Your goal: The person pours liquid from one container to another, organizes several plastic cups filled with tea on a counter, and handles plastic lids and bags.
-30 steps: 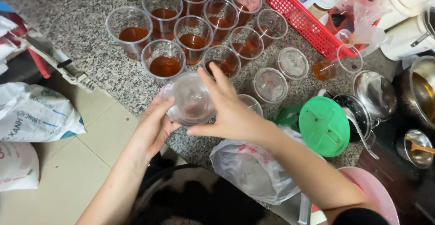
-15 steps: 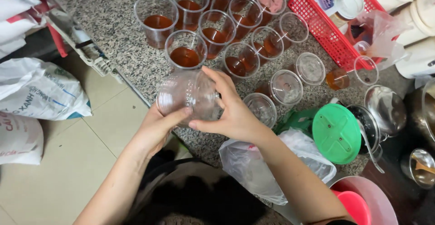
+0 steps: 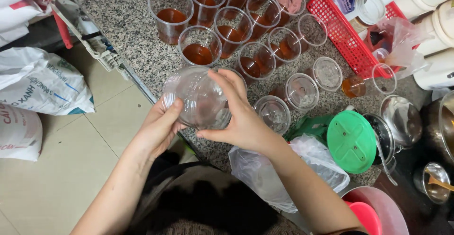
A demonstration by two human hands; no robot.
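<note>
An empty clear plastic cup (image 3: 198,95) lies on its side between both hands, held over the front edge of the speckled stone counter (image 3: 127,31). My left hand (image 3: 161,126) grips the cup from below and left. My right hand (image 3: 239,114) wraps it from the right, fingers curled over its top. Just beyond the hands stand several clear cups of brown liquid (image 3: 198,50). To the right of them sit empty clear cups (image 3: 301,90).
A red basket (image 3: 347,38) with bottles sits at the back right. A green round lid (image 3: 351,141), metal pots (image 3: 399,116), a clear plastic bag (image 3: 279,171) and a pink bucket (image 3: 378,213) crowd the right side. White sacks (image 3: 40,81) lie on the tiled floor at left.
The view has shifted so the cups on the counter appear further right and up. The held cup has been turned between my hands, staying over the counter edge.
</note>
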